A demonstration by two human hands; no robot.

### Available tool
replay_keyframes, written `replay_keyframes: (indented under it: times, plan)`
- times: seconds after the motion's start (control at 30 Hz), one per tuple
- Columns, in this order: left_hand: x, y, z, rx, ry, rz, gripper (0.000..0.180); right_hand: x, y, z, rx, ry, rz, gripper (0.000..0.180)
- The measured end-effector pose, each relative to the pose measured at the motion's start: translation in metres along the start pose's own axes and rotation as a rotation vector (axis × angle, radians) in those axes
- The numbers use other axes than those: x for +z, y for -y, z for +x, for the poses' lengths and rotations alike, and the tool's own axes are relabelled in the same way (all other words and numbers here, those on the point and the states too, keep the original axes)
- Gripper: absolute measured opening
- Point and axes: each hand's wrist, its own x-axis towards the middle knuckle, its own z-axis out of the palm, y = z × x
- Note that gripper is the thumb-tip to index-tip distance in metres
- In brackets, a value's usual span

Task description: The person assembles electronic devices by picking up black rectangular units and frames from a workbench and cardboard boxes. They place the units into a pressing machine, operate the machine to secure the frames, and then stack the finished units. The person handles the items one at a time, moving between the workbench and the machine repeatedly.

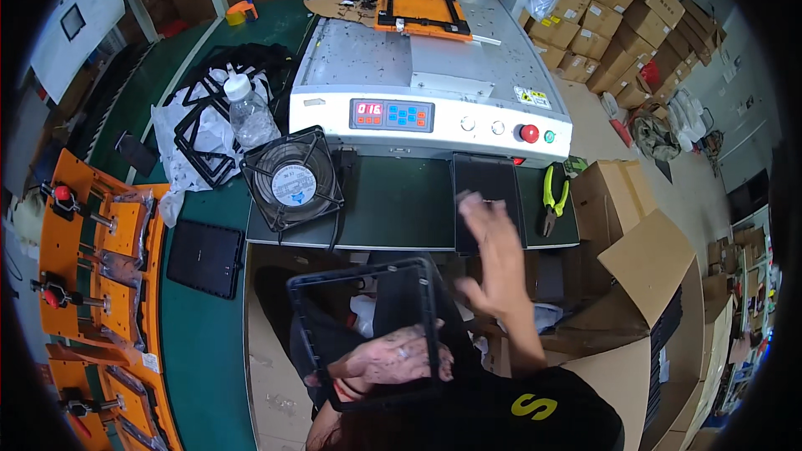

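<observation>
A thin black rectangular plastic frame (pixel 359 271) is tilted in front of my body. My left hand (pixel 393 357) shows through its opening, palm up, with the fingertips reaching past the frame's right side and bearing it. Raised near the table's front edge, my right hand (pixel 499 263) is blurred by motion. Its fingers are stretched and the thumb stands apart, with nothing in them. Behind that hand lies a flat black panel (pixel 487 177), partly covered by the fingers.
A grey machine (pixel 351 58) with a control panel carries an orange fixture (pixel 418 7). On the table are a fan (pixel 292 179), a clear bottle (pixel 251 113), green-handled pliers (pixel 553 200) and a black tablet-like panel (pixel 205 259). Orange clamps (pixel 125 234) stand left; an open carton (pixel 643 267) stands right.
</observation>
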Motion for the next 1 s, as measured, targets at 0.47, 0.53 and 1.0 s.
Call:
replay_keyframes:
  times: [0.47,0.53,1.0]
  plan:
    - [-0.009,-0.024,-0.010,0.583,0.143,-0.116,0.069,-0.047,-0.018,-0.027,0.161,-0.057,-0.272,0.045]
    - [0.000,-0.035,-0.007,0.627,0.038,0.048,0.086,-0.054,-0.016,-0.024,0.456,-0.085,-0.203,0.038]
    - [-0.013,-0.005,-0.007,0.810,-0.109,0.215,0.127,0.004,0.083,0.008,-0.517,-0.216,0.017,0.015]
